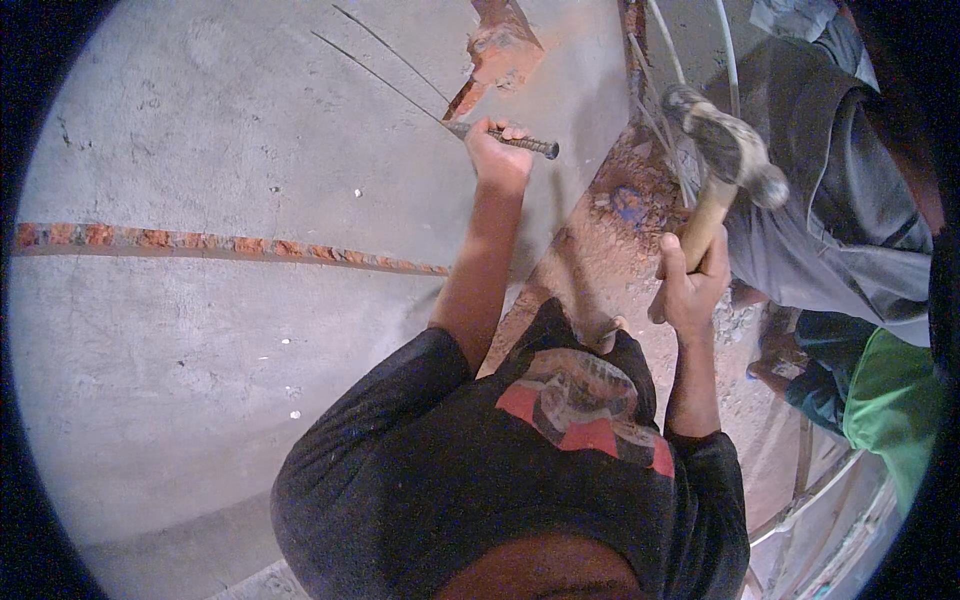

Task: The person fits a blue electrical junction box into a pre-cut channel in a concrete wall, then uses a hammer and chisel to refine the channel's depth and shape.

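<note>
My left hand (pixel 495 152) is closed around a ribbed metal chisel (pixel 545 148), its far end at the lower end of a chipped orange-brick channel (pixel 462 100) cut into the grey plastered wall (pixel 210 140). Two dark lines run across the plaster up to that channel. In my right hand (pixel 690 280) is a claw hammer (pixel 750 175) by its wooden handle, its dark metal head raised to the right of the chisel.
A long cut groove (pixel 230 242) crosses the wall at left. Orange rubble (pixel 625 205) lies along the floor at the wall's foot. Pale conduits (pixel 731 55) run at top right. A co-worker in green (pixel 885 390) and grey fabric (pixel 840 230) are close on my right.
</note>
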Demonstrator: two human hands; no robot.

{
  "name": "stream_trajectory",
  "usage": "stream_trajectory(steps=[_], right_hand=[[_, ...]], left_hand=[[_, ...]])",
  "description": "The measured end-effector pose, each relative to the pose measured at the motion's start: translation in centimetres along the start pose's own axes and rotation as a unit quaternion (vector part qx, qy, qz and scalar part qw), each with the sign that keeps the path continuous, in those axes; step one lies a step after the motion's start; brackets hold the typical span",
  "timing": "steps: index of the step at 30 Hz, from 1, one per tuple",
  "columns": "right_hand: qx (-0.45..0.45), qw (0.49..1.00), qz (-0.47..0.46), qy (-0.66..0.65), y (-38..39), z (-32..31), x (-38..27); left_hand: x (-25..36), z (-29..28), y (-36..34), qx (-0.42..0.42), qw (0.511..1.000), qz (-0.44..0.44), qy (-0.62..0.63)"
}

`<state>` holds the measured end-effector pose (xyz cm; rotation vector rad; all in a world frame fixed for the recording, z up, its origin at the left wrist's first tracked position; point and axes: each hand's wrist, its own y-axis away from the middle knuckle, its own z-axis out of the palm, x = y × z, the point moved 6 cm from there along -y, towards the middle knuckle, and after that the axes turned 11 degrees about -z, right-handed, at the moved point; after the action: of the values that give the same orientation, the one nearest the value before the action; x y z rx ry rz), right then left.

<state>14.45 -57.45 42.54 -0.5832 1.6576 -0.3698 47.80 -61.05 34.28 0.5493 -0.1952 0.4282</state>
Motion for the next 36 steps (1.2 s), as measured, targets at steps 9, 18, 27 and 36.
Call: stream_trajectory(steps=[9,18,27,36], right_hand=[[0.121,0.973,-0.052,-0.187,-0.8,-2.4,-2.1],[0.117,0.983,-0.065,-0.128,4.8,6.4,1.7],[-0.028,0.98,0.16,-0.118,3.4,7.4,1.9],[0.026,0.995,-0.025,-0.096,4.7,10.4,0.0]], left_hand=[[0.4,1.4,1.1,-0.012,0.999,-0.002,0.049],[-0.2,2.0,0.8,-0.004,1.0,-0.014,0.02],[1.2,0.5,0.7,-0.038,0.998,-0.042,0.021],[0.2,1.8,1.4,-0.029,0.996,-0.078,0.018]])
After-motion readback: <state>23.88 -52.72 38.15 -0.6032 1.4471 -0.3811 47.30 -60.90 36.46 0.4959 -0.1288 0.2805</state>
